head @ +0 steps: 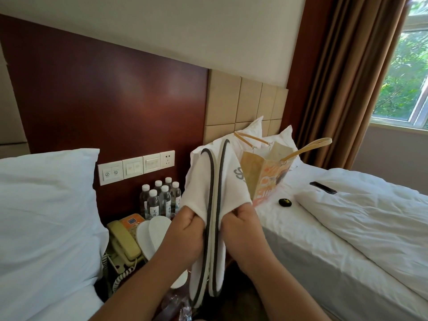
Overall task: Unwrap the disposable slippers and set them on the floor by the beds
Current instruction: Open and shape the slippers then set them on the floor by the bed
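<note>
slippers (pixel 214 205) upright, sole to sole, between hands | left hand (pixel 185 230) pinching left upper | right hand (pixel 240 224) pinching right upper | white terry, grey-edged soles

Daylight enters through the window (pixel 403 72) at two o'clock, where the glass is overexposed. The white bedding (pixel 361 212) at four o'clock is bright, and the wooden headboard panel (pixel 104 96) at ten o'clock shows soft glare. Straight lines bow near the edges. The frame is mildly soft.
</note>
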Action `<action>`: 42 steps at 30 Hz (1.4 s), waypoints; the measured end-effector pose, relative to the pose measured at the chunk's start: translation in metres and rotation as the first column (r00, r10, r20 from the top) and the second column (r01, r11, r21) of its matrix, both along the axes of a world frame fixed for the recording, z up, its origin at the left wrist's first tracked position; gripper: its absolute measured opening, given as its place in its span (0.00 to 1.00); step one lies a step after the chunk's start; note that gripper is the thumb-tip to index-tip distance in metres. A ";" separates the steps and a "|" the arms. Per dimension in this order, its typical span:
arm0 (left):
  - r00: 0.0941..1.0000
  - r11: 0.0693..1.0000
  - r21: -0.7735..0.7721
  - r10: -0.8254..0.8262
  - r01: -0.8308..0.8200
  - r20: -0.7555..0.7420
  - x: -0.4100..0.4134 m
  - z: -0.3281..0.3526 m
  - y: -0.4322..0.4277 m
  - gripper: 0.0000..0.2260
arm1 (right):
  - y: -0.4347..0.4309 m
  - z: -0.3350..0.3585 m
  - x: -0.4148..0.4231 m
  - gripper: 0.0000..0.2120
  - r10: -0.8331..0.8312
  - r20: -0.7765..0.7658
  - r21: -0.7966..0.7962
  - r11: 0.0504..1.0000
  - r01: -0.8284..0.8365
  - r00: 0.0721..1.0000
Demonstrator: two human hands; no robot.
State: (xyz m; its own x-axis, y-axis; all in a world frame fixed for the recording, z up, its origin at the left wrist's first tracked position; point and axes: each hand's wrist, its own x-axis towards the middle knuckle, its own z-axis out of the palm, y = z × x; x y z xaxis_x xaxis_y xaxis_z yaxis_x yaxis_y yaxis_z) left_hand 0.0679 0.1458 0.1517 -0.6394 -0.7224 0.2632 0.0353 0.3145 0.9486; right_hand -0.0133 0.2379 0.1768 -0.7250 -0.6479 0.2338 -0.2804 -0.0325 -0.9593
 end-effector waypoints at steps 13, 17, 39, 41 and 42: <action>0.900 0.914 -0.369 0.011 0.168 0.436 0.001 -0.015 -0.028 0.08 | 0.012 0.026 -0.027 0.15 0.292 -0.540 0.702 0.674 0.230 0.790; 0.836 0.852 -0.468 0.068 0.236 0.544 -0.001 -0.007 -0.030 0.07 | 0.015 0.019 -0.036 0.10 0.286 -0.517 0.758 0.591 0.276 0.807; 0.622 0.936 -0.350 0.259 0.026 0.739 -0.044 -0.018 -0.028 0.37 | 0.015 -0.026 -0.045 0.08 -0.004 -0.598 0.601 0.659 0.452 0.801; 0.656 0.920 -0.391 0.286 0.016 0.699 -0.044 -0.021 -0.024 0.36 | 0.016 -0.027 -0.048 0.05 -0.002 -0.596 0.601 0.662 0.448 0.803; 0.705 0.899 -0.438 0.309 0.002 0.638 -0.043 -0.023 -0.021 0.35 | 0.016 -0.028 -0.048 0.06 0.004 -0.587 0.612 0.657 0.440 0.809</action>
State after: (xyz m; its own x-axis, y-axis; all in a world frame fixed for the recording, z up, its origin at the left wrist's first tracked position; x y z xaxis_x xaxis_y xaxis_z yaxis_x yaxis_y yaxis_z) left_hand 0.0249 0.1244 0.1285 -0.6393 -0.7653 0.0749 -0.6469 0.5880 0.4855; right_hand -0.0612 0.2534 0.1493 -0.7813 -0.6050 0.1535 -0.6139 0.7005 -0.3638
